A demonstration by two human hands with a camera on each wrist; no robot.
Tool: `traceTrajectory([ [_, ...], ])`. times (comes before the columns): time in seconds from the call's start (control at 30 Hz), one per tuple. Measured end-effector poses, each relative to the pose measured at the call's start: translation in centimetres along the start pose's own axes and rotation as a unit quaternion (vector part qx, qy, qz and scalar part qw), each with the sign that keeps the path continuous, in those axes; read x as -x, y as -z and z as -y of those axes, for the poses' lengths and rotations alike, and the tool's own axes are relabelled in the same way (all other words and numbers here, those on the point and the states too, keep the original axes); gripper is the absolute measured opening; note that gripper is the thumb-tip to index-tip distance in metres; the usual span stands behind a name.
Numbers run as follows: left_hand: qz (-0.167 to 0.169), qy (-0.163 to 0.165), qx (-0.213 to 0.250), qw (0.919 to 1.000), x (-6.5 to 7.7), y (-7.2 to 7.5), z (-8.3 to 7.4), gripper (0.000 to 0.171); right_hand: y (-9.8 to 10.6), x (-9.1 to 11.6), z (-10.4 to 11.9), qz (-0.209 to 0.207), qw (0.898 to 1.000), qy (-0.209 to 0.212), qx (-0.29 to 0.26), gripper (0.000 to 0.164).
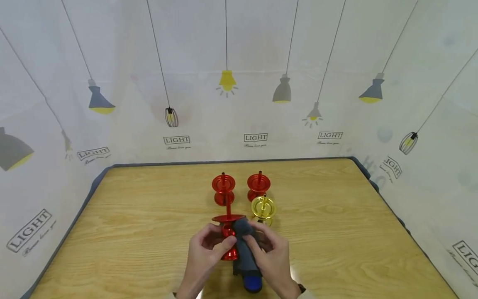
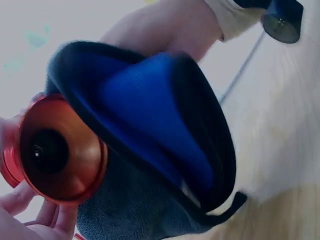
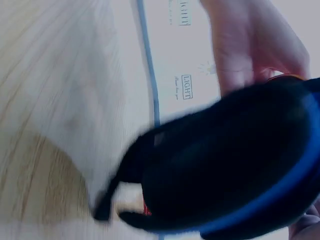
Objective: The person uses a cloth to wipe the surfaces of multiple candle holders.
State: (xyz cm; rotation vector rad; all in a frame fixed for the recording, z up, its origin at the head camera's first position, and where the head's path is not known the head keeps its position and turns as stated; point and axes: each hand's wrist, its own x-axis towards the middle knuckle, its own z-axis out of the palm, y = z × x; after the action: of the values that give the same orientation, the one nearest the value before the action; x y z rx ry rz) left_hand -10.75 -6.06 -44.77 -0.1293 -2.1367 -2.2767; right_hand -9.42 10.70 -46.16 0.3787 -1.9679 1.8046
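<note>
Low in the middle of the head view, my left hand (image 1: 199,255) grips a red metal candle holder (image 1: 230,254) by its stem, with the spike upward and the dish seen nearly edge-on. My right hand (image 1: 275,259) pinches a dark grey-blue cloth (image 1: 245,254) against the holder's right side. Bright blue shows on the cloth's inner face in the left wrist view, beside the hollow underside of the holder's base (image 2: 92,155). Folds of the cloth (image 3: 225,165) cover much of the right wrist view. Some fingertips are hidden behind the cloth and holder.
Two more red candle holders (image 1: 223,183) (image 1: 258,183) stand upright beyond my hands. A gold candle holder (image 1: 263,207) stands close behind my right hand. Under them is a wood-grain table (image 1: 149,224), edged by a pale curtain (image 1: 209,116) printed with lamps.
</note>
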Motion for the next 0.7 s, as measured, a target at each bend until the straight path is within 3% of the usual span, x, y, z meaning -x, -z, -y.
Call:
traceTrajectory([
  [0.1,-0.003,0.0,-0.017,0.9999,0.0,0.0,-0.3,0.017,-0.1,0.1,0.0,-0.001,0.998,0.057,0.017,0.031],
  [0.17,-0.004,0.013,-0.016,0.9998,-0.1,0.2,-0.5,0.021,-0.1,0.1,0.2,-0.002,0.998,0.065,0.019,0.032],
  [0.33,0.014,0.033,0.024,0.999,-0.2,0.6,-0.5,0.029,0.2,0.0,0.5,0.008,1.0,-0.01,-0.017,0.029],
  [0.47,0.078,0.038,0.081,0.9929,-0.1,1.3,0.1,0.016,0.6,-0.1,0.5,0.015,0.995,-0.078,-0.056,0.029],
  [0.57,0.11,0.06,0.117,0.9851,-0.1,1.5,0.4,0.013,0.7,-0.2,0.4,0.016,0.993,-0.092,-0.07,0.029],
  [0.63,0.098,0.072,0.122,0.9851,-0.1,1.5,0.3,0.016,0.6,-0.1,0.3,0.013,0.993,-0.089,-0.074,0.029],
  [0.7,0.065,0.069,0.097,0.9908,0.0,1.3,0.1,0.023,0.5,-0.1,0.2,0.006,0.995,-0.074,-0.066,0.028],
])
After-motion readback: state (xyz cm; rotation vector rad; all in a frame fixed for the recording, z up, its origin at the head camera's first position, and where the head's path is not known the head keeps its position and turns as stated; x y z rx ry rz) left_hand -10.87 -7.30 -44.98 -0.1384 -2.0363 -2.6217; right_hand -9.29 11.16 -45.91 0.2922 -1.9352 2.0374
